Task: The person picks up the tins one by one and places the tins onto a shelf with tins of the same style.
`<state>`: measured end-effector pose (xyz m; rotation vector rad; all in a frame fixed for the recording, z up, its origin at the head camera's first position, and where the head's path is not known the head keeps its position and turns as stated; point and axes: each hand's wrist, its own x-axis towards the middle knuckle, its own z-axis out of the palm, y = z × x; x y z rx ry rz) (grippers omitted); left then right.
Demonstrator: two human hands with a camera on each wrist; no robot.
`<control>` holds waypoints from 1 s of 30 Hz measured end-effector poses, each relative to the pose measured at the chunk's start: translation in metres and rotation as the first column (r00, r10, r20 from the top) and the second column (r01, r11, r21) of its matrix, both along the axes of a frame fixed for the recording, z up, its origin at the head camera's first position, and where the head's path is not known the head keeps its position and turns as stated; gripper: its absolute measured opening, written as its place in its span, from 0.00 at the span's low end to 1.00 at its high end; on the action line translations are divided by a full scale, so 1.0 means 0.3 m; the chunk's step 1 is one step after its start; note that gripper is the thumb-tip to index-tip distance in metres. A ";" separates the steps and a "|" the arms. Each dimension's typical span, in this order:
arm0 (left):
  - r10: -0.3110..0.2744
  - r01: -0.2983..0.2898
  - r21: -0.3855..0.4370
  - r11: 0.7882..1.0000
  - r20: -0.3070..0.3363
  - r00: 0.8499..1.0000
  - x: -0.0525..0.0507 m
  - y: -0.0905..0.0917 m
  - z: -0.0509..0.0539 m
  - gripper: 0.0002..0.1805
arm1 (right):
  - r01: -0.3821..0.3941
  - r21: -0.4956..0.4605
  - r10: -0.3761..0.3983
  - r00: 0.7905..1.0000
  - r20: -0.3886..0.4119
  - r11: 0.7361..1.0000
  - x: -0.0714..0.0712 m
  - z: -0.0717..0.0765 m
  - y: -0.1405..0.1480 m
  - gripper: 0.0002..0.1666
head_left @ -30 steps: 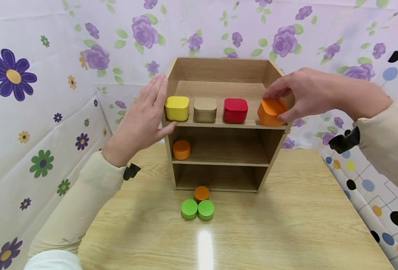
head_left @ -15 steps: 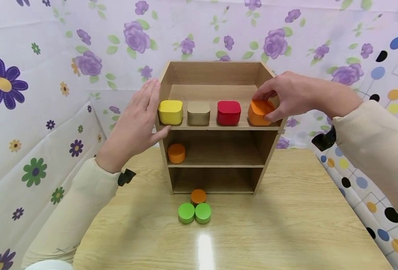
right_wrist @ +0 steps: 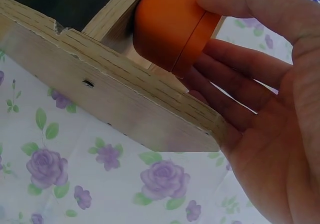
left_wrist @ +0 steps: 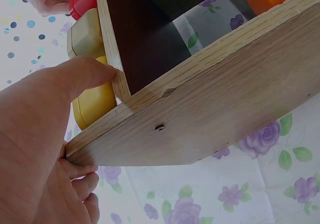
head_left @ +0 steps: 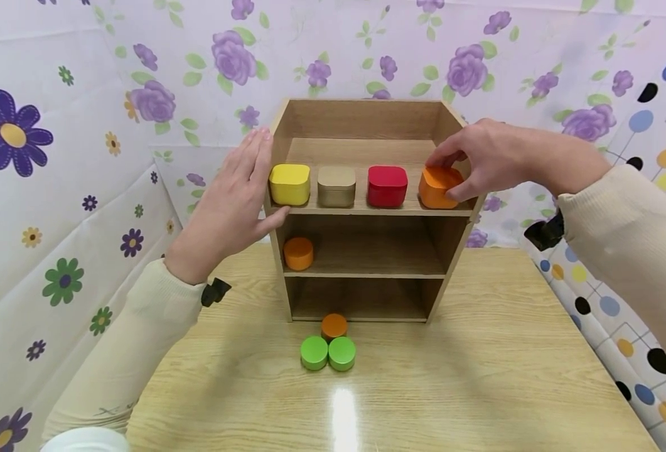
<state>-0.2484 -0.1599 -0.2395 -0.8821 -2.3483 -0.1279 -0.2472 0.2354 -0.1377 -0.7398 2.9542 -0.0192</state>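
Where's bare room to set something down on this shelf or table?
Free: the middle shelf right of its orange cylinder; the bottom shelf beneath; tabletop right of the green cylinders. Crowded: top shelf's front, with four boxes and your right hand.

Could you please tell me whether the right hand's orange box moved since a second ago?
Yes, the orange box shifted slightly left, toward the unmoved red box.

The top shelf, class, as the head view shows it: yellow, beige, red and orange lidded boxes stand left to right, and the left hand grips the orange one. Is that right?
Only the hand is wrong: the right hand grips the orange lidded box, as the head view shows.
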 end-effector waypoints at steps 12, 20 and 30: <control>0.002 -0.002 0.000 1.000 -0.001 1.000 -0.002 0.009 0.003 0.58 | -0.113 0.014 0.114 0.979 -0.170 0.993 0.099 0.051 -0.016 0.40; 0.008 -0.008 -0.001 1.000 0.012 1.000 -0.002 0.011 0.010 0.58 | -0.263 -0.040 0.250 0.948 -0.199 0.964 0.202 0.002 -0.078 0.35; 0.018 -0.018 -0.001 1.000 0.026 0.999 -0.001 0.006 0.004 0.59 | -0.431 -0.144 0.421 0.902 -0.096 0.891 0.214 -0.204 -0.150 0.32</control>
